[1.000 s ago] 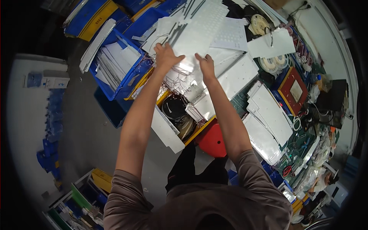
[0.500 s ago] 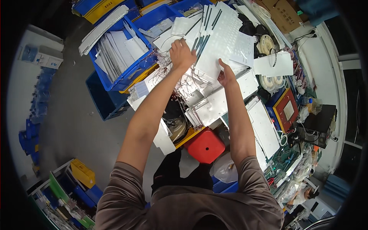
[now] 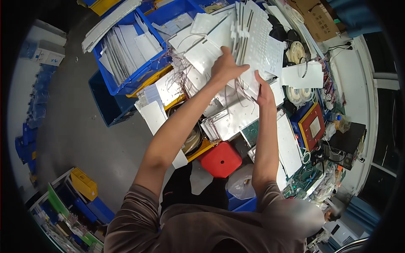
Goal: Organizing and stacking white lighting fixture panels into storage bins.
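Head view, looking down past the wearer's bare forearms and dark sleeves; clock positions run around the view's centre. At 1 o'clock, a loose bundle of flat white perforated panels (image 3: 262, 42) leans at a slant above a heap of white sheets. Narrow grey strips run along it, partly blurred.

The left hand (image 3: 227, 68) is at 1 o'clock, against the bundle's lower left side, thumb spread wide from the fingers. The right hand (image 3: 264, 92) is at 2 o'clock, by the lower right edge, thumb raised; its fingers are mostly hidden. I cannot tell whether either hand's fingers are closed on a panel. Having one hand on each flank probably stops the thin panels from fanning apart.

Thin reddish wires (image 3: 181, 69) tangle at 11 o'clock, and similar ones hang below the hands; loose leads like these could easily snag.

At 10 o'clock, a blue plastic bin (image 3: 147, 71) holds white sheets on edge, perhaps because its walls prop them upright. At 3 o'clock, long white boards (image 3: 290, 145) lie flat on the cluttered green surface (image 3: 252, 131), a stable position for such thin pieces. A red square plastic stool (image 3: 217, 158) stands at 5 o'clock, near the wearer's legs.
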`<action>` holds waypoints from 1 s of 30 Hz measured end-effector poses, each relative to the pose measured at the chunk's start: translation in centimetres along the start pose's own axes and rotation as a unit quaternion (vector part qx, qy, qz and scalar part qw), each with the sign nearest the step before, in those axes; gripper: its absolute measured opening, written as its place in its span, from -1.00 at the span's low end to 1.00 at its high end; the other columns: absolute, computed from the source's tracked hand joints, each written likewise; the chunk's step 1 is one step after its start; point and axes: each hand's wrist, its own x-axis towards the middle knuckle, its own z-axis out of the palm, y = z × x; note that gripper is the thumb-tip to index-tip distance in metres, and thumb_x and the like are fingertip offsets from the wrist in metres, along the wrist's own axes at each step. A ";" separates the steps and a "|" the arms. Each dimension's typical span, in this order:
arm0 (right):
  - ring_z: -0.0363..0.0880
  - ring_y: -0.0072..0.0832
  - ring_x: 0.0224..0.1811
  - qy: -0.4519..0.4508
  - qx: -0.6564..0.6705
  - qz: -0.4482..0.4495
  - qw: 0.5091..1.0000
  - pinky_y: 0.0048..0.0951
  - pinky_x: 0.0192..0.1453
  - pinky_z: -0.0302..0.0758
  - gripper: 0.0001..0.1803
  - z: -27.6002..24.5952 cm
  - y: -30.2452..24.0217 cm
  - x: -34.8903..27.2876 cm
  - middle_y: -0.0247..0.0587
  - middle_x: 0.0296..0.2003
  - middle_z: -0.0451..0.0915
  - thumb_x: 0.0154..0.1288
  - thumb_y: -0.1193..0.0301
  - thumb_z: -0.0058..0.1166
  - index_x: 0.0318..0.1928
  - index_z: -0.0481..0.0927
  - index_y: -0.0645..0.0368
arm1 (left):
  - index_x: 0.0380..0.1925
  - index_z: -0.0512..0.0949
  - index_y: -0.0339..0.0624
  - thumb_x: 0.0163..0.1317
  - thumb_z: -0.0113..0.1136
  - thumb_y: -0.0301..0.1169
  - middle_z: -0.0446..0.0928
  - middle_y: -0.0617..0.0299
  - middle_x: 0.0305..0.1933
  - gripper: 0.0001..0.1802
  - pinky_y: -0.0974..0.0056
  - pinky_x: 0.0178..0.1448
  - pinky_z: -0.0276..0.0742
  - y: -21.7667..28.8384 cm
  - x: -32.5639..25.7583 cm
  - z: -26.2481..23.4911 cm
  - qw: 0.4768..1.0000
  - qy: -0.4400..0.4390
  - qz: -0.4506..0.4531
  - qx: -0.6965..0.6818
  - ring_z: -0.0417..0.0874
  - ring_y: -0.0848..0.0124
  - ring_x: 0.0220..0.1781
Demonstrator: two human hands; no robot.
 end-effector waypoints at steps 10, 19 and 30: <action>0.67 -0.22 -0.01 -0.060 0.101 -0.097 0.988 -0.26 0.08 0.61 -0.44 -4.1 -2.0 -0.8 0.00 0.04 0.63 0.50 0.08 -0.04 0.25 0.43 0.28 | 0.08 0.17 -0.33 0.18 0.25 -0.34 0.60 0.01 -0.52 -0.41 0.02 -0.33 0.55 4.8 -9.5 0.5 0.979 -0.055 0.142 0.135 0.66 -0.01 -0.50; 0.66 -0.22 -0.07 -0.217 0.132 -0.133 0.958 -0.21 0.09 0.59 -0.46 -12.4 1.3 -7.3 -0.03 0.00 0.65 0.47 0.05 -0.01 0.24 0.47 0.17 | 0.03 0.40 -0.18 0.28 0.25 -0.20 0.65 0.19 -0.45 -0.57 0.26 -0.42 0.48 0.7 -12.0 -5.2 0.960 -0.267 0.037 -0.070 0.66 0.24 -0.49; 0.56 -0.42 -0.43 -0.017 0.234 -0.278 0.932 -0.48 -0.29 0.49 -0.47 -13.5 15.1 -28.9 -0.27 -0.33 0.60 0.22 0.44 0.26 0.19 0.41 0.05 | 0.46 0.15 0.01 -0.12 0.41 0.29 0.07 -0.31 0.44 0.18 -0.29 0.43 0.06 -5.9 6.2 1.2 0.827 0.199 0.341 0.399 0.15 -0.24 0.42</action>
